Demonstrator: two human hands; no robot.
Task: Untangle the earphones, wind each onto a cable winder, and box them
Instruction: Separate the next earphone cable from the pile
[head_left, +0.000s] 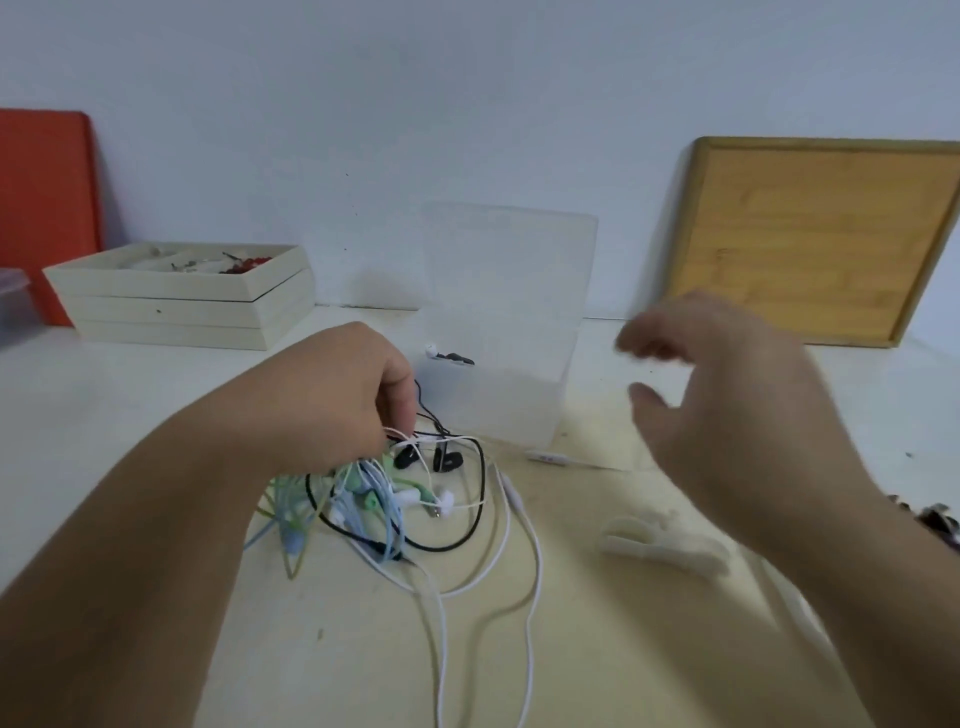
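Pinning the earphone knot so a single strand can be worked loose

The left hand (332, 395) curls its fingers round the top of the tangled earphones (395, 499), the knot bunched just under its fingertips, probably to anchor it while one cable is drawn out. The right hand (727, 410), blurred, hovers apart from the tangle with fingers loosely spread, holding nothing. A white cable (530, 597) trails from below the left hand toward the person, likely the strand to free. A pale cable winder (662, 545) lies just below the right hand, handy for winding. The clear box (519, 410) stands beyond and between both hands, lid raised, ready to receive; something small, white and dark, sits inside.
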